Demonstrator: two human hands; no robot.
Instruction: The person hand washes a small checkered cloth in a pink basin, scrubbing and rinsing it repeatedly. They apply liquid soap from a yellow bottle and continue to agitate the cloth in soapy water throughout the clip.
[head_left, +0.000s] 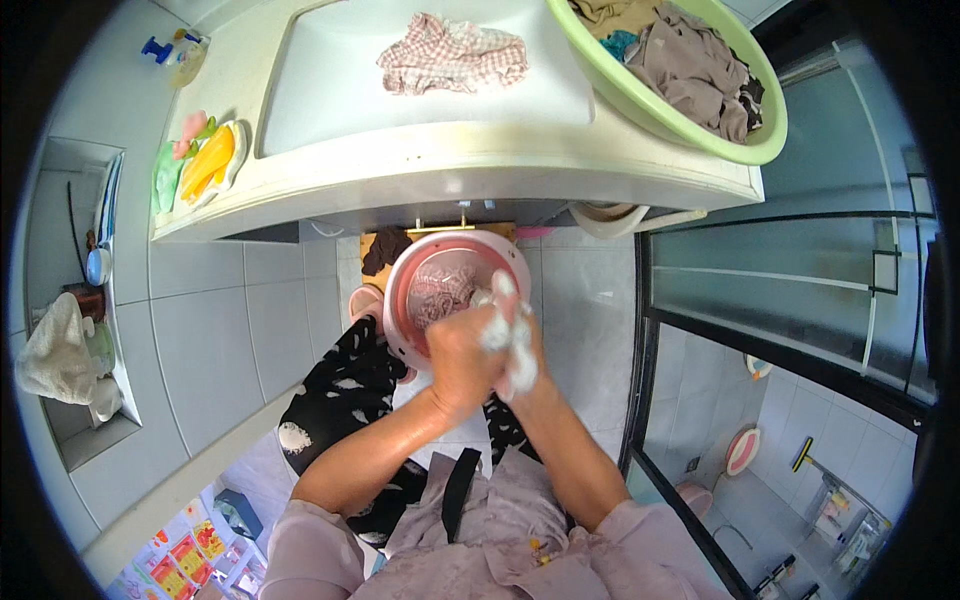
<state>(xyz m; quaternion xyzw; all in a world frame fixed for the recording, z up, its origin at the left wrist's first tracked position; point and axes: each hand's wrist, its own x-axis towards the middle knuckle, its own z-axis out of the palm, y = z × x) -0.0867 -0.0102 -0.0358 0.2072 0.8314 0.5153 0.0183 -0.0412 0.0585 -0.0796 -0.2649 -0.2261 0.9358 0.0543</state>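
Note:
My left hand (466, 351) is curled into a fist over the near right part of a pink plastic basin (396, 289). Pressed against it is my right hand (531, 352), blurred by motion. Both hands grip a light pink cloth (507, 386) covered in white suds; much of it is hidden by my fingers. Inside the basin, checked pink-and-white fabric (442, 289) lies wet in the bottom. The basin sits low in front of me, between my legs.
Above the basin juts a white counter with a sink (322, 105) holding a checked cloth (454, 56). A green tub (776, 139) of clothes stands on its right end. A brown cloth (386, 251) lies behind the basin. A black-framed glass partition (641, 360) runs along the right.

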